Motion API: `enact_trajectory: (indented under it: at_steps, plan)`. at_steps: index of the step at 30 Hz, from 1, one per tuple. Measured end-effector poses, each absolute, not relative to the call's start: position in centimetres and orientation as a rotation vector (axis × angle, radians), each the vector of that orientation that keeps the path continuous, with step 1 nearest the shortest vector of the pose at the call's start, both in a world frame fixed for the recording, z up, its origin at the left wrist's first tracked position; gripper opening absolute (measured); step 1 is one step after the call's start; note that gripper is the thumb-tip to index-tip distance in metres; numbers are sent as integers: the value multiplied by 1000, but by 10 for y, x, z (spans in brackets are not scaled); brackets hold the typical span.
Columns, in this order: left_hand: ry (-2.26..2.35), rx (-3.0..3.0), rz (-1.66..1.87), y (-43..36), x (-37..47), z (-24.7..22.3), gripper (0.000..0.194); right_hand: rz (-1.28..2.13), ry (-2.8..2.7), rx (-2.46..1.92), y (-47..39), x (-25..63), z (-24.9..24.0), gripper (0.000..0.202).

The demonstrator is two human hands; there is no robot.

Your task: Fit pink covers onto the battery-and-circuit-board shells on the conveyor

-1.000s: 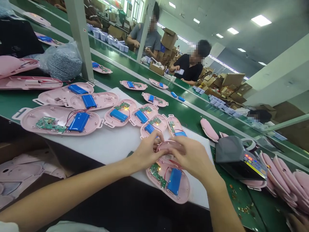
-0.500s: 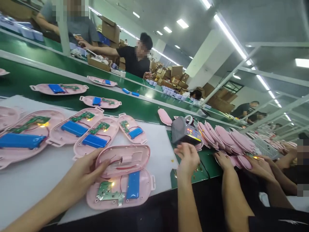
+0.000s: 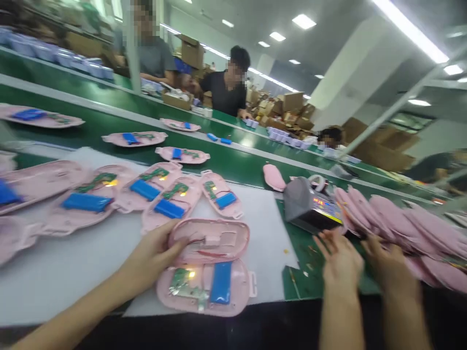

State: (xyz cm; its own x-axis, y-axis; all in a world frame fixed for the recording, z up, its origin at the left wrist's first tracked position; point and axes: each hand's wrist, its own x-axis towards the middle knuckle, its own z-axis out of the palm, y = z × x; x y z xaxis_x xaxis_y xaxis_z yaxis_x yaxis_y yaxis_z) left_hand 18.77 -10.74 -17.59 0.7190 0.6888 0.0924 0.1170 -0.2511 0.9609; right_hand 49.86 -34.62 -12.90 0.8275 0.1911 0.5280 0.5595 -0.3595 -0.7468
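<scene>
My left hand (image 3: 164, 250) grips a pink plastic shell half (image 3: 209, 240) at its left end; red wires show inside it. Right below sits another pink shell half (image 3: 241, 287), carrying a green circuit board (image 3: 184, 287) with a lit yellow lamp and a blue battery pack (image 3: 221, 283). The two halves overlap at their edges. My right hand (image 3: 341, 260) is open and blurred, its fingers apart, just in front of a grey box with a lit red display (image 3: 310, 204). Nothing shows in its fingers.
Several pink shells with batteries and boards (image 3: 170, 206) lie on the white sheet (image 3: 262, 218). Closed pink shells (image 3: 394, 214) are stacked at right, with a co-worker's hand (image 3: 392, 267) beside them. More shells (image 3: 134, 138) sit on the green belt. People work across the line.
The view has swung left. My right hand has moved right past the grey box's front, and its fingers have spread. My left hand keeps hold of the shell half.
</scene>
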Motion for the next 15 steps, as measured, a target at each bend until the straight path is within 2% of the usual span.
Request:
enact_trajectory:
  at_steps: [2,4,6,9,15]
  plan:
    - [574,1695,565,-109,189,-170,30,-289,-673,-1749,-319,461,-137,36]
    - [518,1627,567,-109,190,-167,27,-125,-1019,-1652,-291,420,-130,26]
    - [484,1576,579,-109,190,-166,26,30,-1494,-1673,-262,384,-115,18]
    - [452,1515,560,-109,189,-169,23,195,-1940,-1745,-223,353,-101,20]
    - [423,1595,612,-108,186,-170,13,67,-2180,-1892,-192,349,-112,22]
